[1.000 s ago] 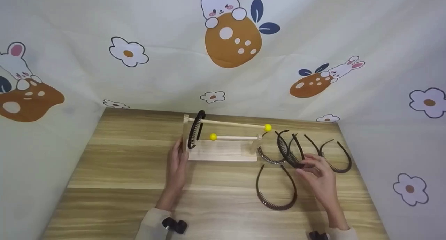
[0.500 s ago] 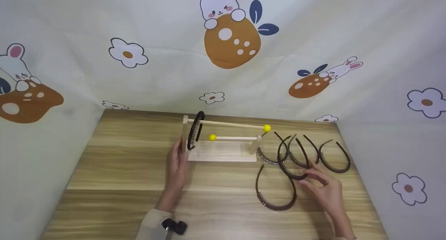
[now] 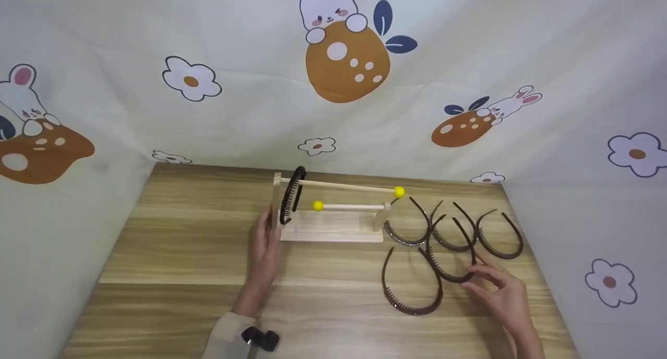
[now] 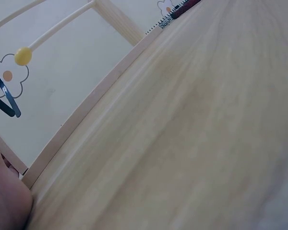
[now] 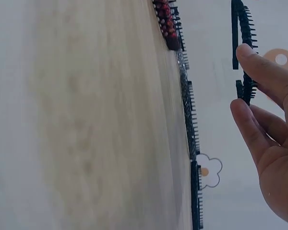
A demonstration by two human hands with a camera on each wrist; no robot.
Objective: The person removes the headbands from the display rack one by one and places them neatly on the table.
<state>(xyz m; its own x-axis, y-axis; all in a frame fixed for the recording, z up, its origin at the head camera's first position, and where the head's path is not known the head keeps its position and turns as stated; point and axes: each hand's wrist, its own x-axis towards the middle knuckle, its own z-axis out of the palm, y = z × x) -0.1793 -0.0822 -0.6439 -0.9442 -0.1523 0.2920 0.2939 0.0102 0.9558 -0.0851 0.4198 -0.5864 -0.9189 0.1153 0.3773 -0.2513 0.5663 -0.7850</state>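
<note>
In the head view my left hand (image 3: 264, 260) grips the left post of a light wooden stand (image 3: 333, 236), its fingers partly hidden behind the post. A black toothed headband (image 3: 292, 195) hangs on the stand's upper rod, close to that post. My right hand (image 3: 503, 291) pinches another black toothed headband (image 3: 448, 277) by its curved part. The right wrist view shows this held headband (image 5: 246, 28) raised off the table between thumb and fingers. Below it in the head view lies a dark reddish headband (image 3: 414, 311), its ends pointing away.
Several more headbands lie right of the stand, among them a glittery one (image 3: 406, 240) and a dark one (image 3: 503, 254) near the table's right edge. Yellow balls (image 3: 398, 192) cap the stand's rods. A printed cloth (image 3: 250, 119) encloses the wooden table (image 3: 172, 255).
My right hand has moved right and toward me with the held headband, drawing it away from the stand and turning its loop more into view. My left hand stays at the post.
</note>
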